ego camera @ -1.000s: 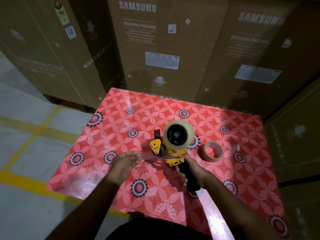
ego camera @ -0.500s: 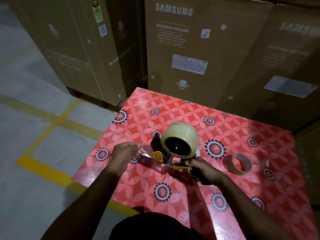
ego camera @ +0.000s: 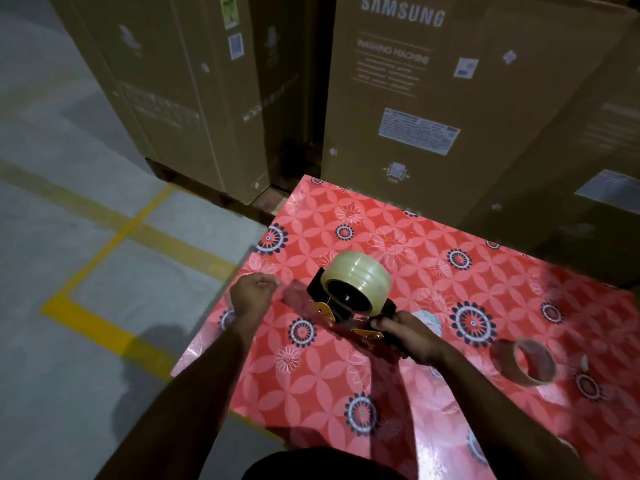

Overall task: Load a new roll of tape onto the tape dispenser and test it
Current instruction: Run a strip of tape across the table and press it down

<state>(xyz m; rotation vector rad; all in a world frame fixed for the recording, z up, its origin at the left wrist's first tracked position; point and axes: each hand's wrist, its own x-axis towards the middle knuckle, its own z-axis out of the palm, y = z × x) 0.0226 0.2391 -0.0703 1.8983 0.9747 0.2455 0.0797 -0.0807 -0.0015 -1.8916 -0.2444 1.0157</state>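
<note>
A full roll of clear tape (ego camera: 358, 277) sits on the black and yellow tape dispenser (ego camera: 327, 308), which is held above the red floral table (ego camera: 398, 427). My right hand (ego camera: 410, 336) grips the dispenser's handle, which it hides. My left hand (ego camera: 254, 294), fingers curled, pinches the free end of the clear tape (ego camera: 294, 299) pulled out leftward from the dispenser's front. A nearly used-up tape roll (ego camera: 531, 363) lies on the table to the right.
Tall cardboard washing machine boxes (ego camera: 433, 98) stand right behind the table, and more (ego camera: 194, 98) at the left back. The grey floor (ego camera: 69, 237) with yellow lines lies left of the table's edge.
My left hand has drawn the tape end further left, away from the dispenser. The dispenser has tilted so the roll faces more downward. My head view has swung left.
</note>
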